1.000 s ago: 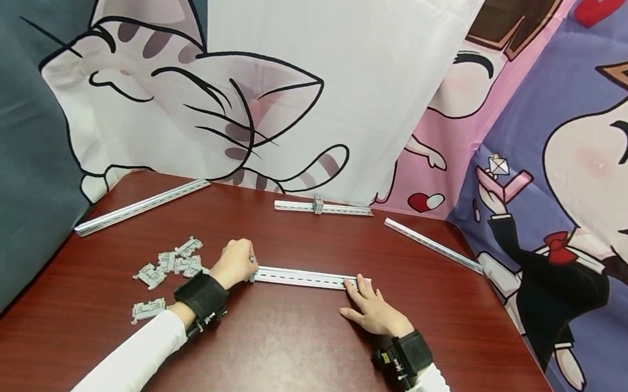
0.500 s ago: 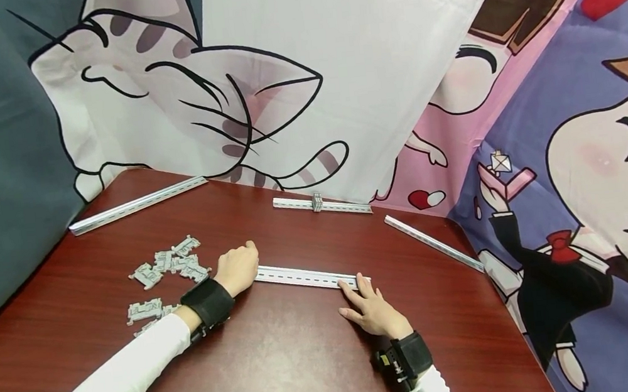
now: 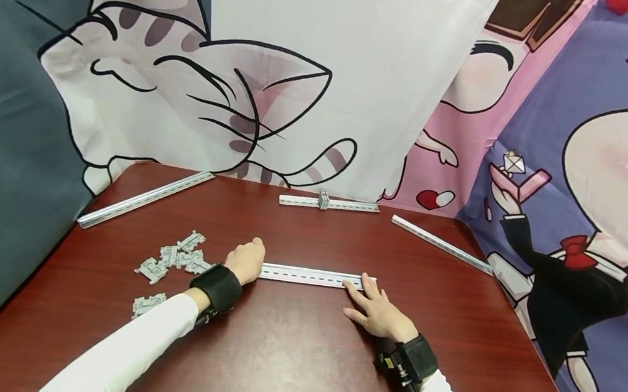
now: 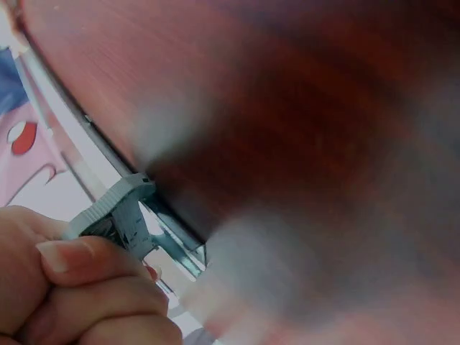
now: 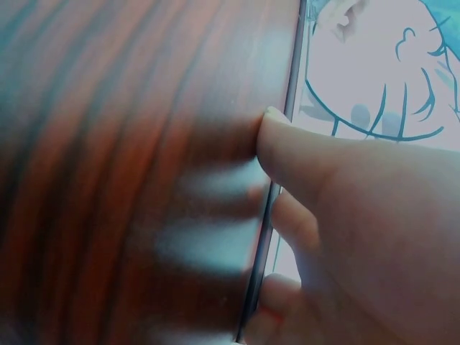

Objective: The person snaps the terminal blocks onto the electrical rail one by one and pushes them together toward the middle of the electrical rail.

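In the head view a slotted metal DIN rail (image 3: pixel 304 275) lies across the middle of the table. My left hand (image 3: pixel 245 262) is at its left end, fingers curled. The left wrist view shows the thumb and fingers pinching a grey DIN-rail terminal block (image 4: pixel 122 223) with its lower side against the rail; the hand hides this block in the head view. At the other end, my right hand (image 3: pixel 379 313) rests its spread fingertips on the rail. The right wrist view shows the right thumb (image 5: pixel 295 151) by the rail's dark edge.
Several loose grey terminal blocks (image 3: pixel 180 256) lie left of the rail, with more (image 3: pixel 148 305) partly under the left sleeve. Other rails lie at the back left (image 3: pixel 144 198), back (image 3: pixel 351 205), bearing grey blocks (image 3: pixel 323 200), and right (image 3: pixel 442 245). Printed cloth hangs behind.
My left hand has turned and shifted slightly right over the rail's end, covering the block that showed at its fingertips. The right hand stays on the rail. The head view has shifted a little.
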A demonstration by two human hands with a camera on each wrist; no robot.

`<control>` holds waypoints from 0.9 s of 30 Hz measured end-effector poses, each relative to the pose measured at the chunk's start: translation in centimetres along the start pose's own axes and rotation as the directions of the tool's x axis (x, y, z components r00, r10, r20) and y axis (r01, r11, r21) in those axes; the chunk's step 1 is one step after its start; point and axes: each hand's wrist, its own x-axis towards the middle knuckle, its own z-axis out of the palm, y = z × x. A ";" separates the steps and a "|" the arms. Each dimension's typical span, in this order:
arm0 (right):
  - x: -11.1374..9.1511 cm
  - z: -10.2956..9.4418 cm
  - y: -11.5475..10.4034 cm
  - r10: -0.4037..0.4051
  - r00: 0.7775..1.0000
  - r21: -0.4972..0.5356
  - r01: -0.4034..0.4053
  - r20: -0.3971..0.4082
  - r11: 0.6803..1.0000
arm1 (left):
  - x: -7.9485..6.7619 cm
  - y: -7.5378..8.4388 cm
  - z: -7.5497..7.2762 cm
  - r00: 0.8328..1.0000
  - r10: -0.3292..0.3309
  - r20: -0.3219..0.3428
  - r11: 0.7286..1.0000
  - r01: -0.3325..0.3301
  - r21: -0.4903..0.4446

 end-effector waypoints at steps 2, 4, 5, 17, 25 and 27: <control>-0.2 0.0 -0.1 0.000 1.000 -0.004 0.000 -0.005 1.000 | 0.1 0.1 -0.1 1.000 0.002 0.017 1.000 -0.003 0.018; -0.3 0.1 -0.3 -0.004 1.000 -0.005 0.004 -0.001 1.000 | 0.0 0.0 -0.1 0.999 -0.004 0.032 1.000 0.003 0.029; -0.3 0.1 -0.3 -0.006 1.000 -0.008 0.006 0.002 1.000 | 0.0 -0.1 -0.1 0.999 -0.010 0.044 1.000 0.009 0.029; 0.1 0.0 -0.3 -0.021 1.000 -0.010 0.021 -0.014 1.000 | 0.3 -0.4 -1.2 0.999 -0.012 0.031 1.000 0.012 0.005; -0.1 0.1 -0.2 -0.023 1.000 0.000 0.023 -0.021 1.000 | 0.2 -6.2 -6.7 0.996 -0.094 -0.003 0.993 0.093 -0.066; -0.3 0.0 -0.1 -0.013 1.000 0.002 0.013 -0.022 1.000 | 0.0 -8.1 -7.7 0.994 -0.110 0.004 0.991 0.110 -0.074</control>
